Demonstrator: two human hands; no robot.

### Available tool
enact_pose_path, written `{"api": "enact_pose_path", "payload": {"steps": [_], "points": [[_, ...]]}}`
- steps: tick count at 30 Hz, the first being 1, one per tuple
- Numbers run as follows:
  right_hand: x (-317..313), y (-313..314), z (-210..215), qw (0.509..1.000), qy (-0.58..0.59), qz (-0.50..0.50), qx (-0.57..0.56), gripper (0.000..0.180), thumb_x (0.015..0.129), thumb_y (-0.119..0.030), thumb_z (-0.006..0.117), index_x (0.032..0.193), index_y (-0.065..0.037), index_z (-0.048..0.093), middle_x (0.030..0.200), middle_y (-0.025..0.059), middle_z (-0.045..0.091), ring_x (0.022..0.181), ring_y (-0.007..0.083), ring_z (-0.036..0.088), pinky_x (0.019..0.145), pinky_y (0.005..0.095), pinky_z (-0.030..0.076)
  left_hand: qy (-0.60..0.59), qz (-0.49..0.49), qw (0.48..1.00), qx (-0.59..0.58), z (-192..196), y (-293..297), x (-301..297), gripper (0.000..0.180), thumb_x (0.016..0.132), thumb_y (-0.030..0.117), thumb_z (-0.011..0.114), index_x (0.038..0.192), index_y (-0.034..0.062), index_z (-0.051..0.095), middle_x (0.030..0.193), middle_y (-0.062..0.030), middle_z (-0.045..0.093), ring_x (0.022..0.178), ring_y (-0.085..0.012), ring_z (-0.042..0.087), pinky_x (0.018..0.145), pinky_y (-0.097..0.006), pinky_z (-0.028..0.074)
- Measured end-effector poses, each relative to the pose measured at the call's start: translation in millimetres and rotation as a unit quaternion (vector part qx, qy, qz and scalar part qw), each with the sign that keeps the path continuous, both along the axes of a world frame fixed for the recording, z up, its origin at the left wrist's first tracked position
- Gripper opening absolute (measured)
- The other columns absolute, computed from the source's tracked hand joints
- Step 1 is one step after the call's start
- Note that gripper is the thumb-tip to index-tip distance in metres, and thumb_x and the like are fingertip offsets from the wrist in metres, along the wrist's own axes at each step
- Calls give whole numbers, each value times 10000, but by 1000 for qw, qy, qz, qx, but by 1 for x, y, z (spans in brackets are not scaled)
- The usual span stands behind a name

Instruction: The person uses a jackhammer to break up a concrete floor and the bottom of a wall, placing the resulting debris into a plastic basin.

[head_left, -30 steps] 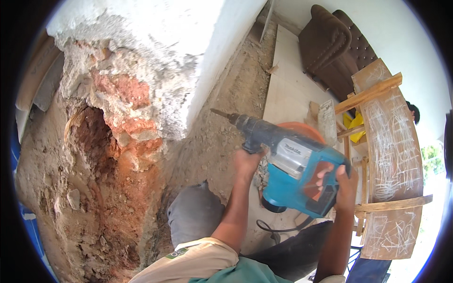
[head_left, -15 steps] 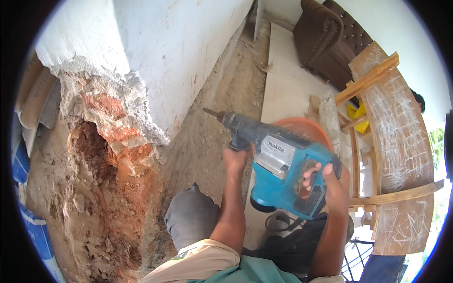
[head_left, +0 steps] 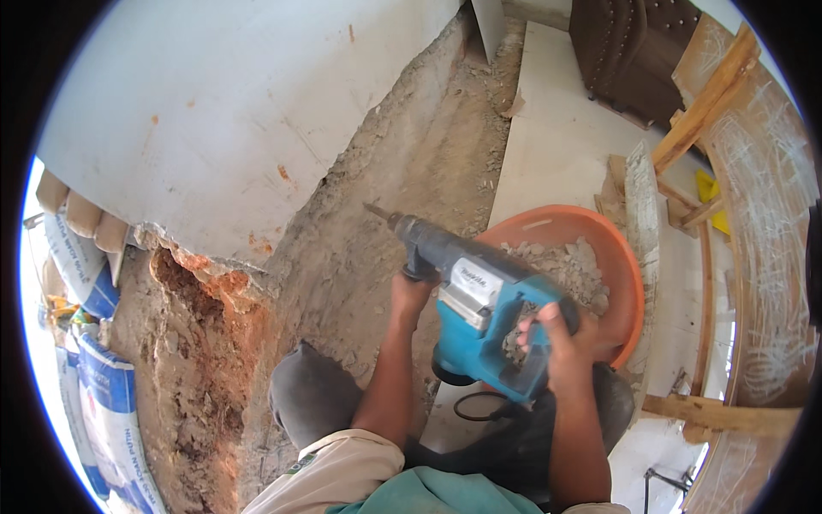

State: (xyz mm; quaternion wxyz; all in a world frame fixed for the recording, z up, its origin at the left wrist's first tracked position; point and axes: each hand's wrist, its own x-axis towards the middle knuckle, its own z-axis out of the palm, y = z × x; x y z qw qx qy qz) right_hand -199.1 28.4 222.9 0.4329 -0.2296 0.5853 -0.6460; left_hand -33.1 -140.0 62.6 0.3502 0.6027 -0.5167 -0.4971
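While the white plastered wall is filling the frame from 9 to 12 o'clock, its lower edge is showing broken plaster over exposed reddish brick and rubble at about 8 o'clock. A trench of loose grey debris is running toward 12 o'clock. At 3 o'clock an orange basin is holding chunks of broken mortar, just behind the tool. The teal rotary hammer is sitting near centre, its bit pointing toward 10 o'clock and hanging clear of the wall, touching nothing. The left hand is wrapping closed around the black side handle; the right hand is gripping the rear handle, fingers curled tight. Judgement: bracing both arms, squaring the bit to the broken edge, and keeping the cord clear at 6 o'clock would be serving best.
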Motion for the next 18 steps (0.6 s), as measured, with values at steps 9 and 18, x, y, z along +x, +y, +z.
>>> {"api": "enact_pose_path", "payload": {"steps": [9, 18], "points": [[-11, -5, -11, 978, 172, 115, 5, 403, 841, -349, 743, 948, 15, 606, 795, 52, 630, 733, 123, 576, 657, 283, 468, 295, 49, 944, 139, -59, -10, 9, 314, 791, 55, 689, 1096, 3, 634, 982, -83, 676, 827, -204, 659, 711, -336, 521], [-18, 11, -52, 997, 46, 67, 9, 341, 833, -251, 743, 976, 17, 586, 849, 68, 639, 745, 129, 598, 662, 270, 493, 164, -92, 976, 108, -71, -4, 17, 382, 680, 47, 737, 1053, 17, 660, 979, -36, 663, 867, -157, 607, 796, -318, 488]]}}
